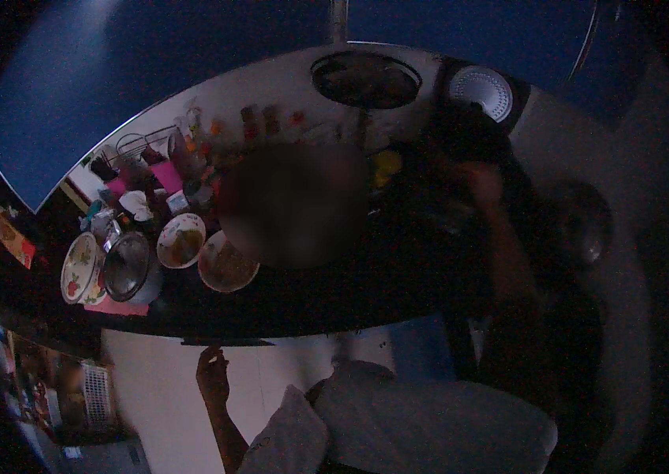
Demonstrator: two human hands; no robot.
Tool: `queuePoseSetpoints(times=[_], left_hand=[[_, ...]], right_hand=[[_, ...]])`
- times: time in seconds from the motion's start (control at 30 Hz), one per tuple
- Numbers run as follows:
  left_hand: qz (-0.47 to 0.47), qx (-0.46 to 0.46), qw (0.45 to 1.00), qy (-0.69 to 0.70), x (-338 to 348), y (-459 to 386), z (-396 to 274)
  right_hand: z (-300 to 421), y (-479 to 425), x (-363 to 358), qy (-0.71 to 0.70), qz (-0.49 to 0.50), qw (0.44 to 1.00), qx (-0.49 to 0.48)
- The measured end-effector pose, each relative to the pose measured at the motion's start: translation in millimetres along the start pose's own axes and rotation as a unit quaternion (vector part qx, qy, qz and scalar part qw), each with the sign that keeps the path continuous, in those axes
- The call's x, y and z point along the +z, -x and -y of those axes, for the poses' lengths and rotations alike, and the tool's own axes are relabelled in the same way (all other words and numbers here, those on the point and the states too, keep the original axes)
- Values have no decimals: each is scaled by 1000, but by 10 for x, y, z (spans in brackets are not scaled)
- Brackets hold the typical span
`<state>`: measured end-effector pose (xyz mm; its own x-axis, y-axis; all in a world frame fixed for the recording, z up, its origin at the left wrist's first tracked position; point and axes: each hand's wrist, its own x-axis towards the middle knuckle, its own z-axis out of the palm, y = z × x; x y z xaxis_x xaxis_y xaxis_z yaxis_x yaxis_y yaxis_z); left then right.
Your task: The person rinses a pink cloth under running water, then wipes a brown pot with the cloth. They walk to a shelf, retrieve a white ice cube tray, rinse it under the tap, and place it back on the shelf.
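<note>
My left hand (213,370) hangs just in front of the dark countertop's edge, with its fingers loosely bent and nothing visible in them. My right arm reaches over the dark right part of the counter. There my right hand (481,181) is blurred, and whatever it touches is lost in shadow. A yellow object (386,169) lies to its left. Nearest to my left hand on the counter are a bowl with brownish contents (228,263) and a white bowl with yellow-brown contents (181,242). Left of them stand a dark-looking metal bowl (127,269) and a fruit-patterned bowl (78,266).
A white perforated round object (482,92) is at the back right, beside a dark round opening (366,80) in the wall. Pink containers (165,176) and a wire rack (148,142) line the back left. A blurred patch hides the middle. A white basket (96,396) stands lower left.
</note>
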<state>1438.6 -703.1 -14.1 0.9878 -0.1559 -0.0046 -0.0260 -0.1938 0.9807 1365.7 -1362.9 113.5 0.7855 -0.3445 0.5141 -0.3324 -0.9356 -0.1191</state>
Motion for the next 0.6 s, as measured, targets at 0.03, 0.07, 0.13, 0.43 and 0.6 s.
queuePoseSetpoints(times=[0.03, 0.07, 0.13, 0.43, 0.6], left_hand=[[3, -15, 1000, 27, -44, 85, 62], [6, -30, 998, 54, -98, 173, 97], [9, -45, 999, -1, -56, 254, 33], [-46, -94, 992, -70, -336, 612, 222], [-133, -118, 977, -114, -683, 1097, 140]], right_hand=[[-63, 52, 33, -29, 2, 1000, 5], [-125, 105, 60, -58, 4, 998, 10], [-203, 118, 59, -97, -2, 995, 31], [448, -49, 51, 3, -10, 997, 70], [1276, 274, 65, -112, -118, 987, -22]])
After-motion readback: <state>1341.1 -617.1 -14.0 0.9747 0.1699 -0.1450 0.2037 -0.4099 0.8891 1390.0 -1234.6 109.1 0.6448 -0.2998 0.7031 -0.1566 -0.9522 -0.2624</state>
